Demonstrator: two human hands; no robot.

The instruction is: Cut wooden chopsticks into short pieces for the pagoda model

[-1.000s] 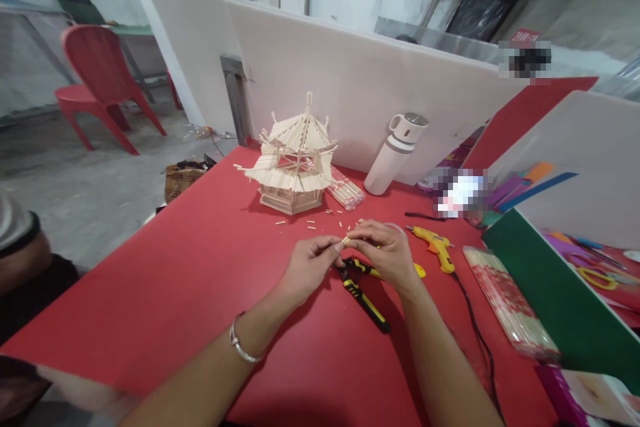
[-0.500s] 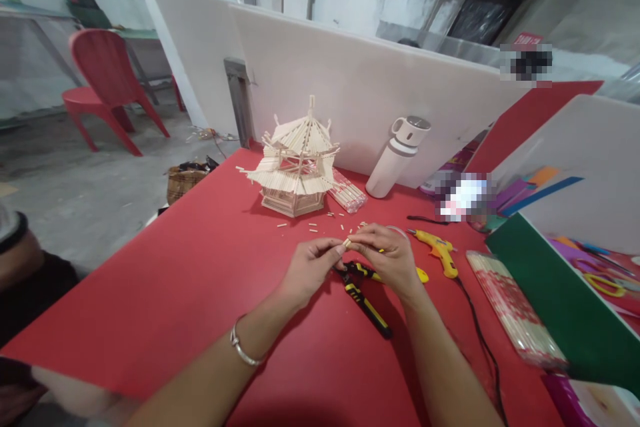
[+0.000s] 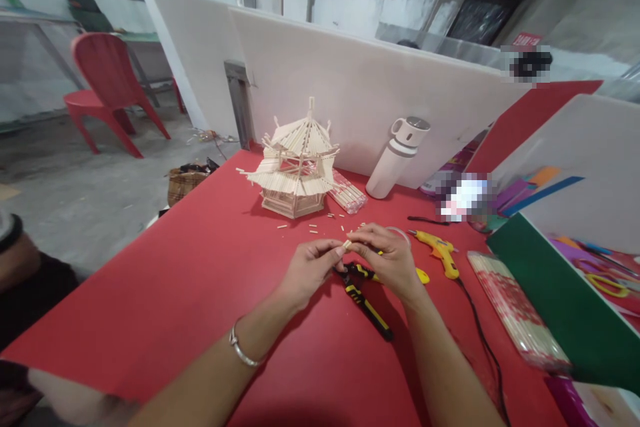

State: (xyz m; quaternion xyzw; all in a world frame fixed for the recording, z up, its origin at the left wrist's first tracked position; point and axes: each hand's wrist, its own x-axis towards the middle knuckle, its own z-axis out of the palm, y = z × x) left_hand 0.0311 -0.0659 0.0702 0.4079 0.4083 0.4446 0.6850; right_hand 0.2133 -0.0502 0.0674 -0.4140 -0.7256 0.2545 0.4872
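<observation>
My left hand (image 3: 310, 268) and my right hand (image 3: 386, 257) meet over the red table (image 3: 190, 280), fingertips pinched together on a small bundle of short wooden sticks (image 3: 347, 244). Black-and-yellow pliers (image 3: 366, 303) lie on the table just under my hands. Behind them stands a pagoda model (image 3: 296, 163) built of thin wooden sticks, with several cut stick bits (image 3: 320, 221) scattered in front of it.
A yellow glue gun (image 3: 437, 250) with a black cord lies right of my hands. Packs of sticks (image 3: 515, 310) lie at the right and beside the pagoda model. A white flask (image 3: 397, 157) stands by the white partition (image 3: 360, 80). Another person's arm (image 3: 20, 273) shows at far left.
The hands stay pinched on the stick bundle in about the same place. Only the view has shifted slightly.
</observation>
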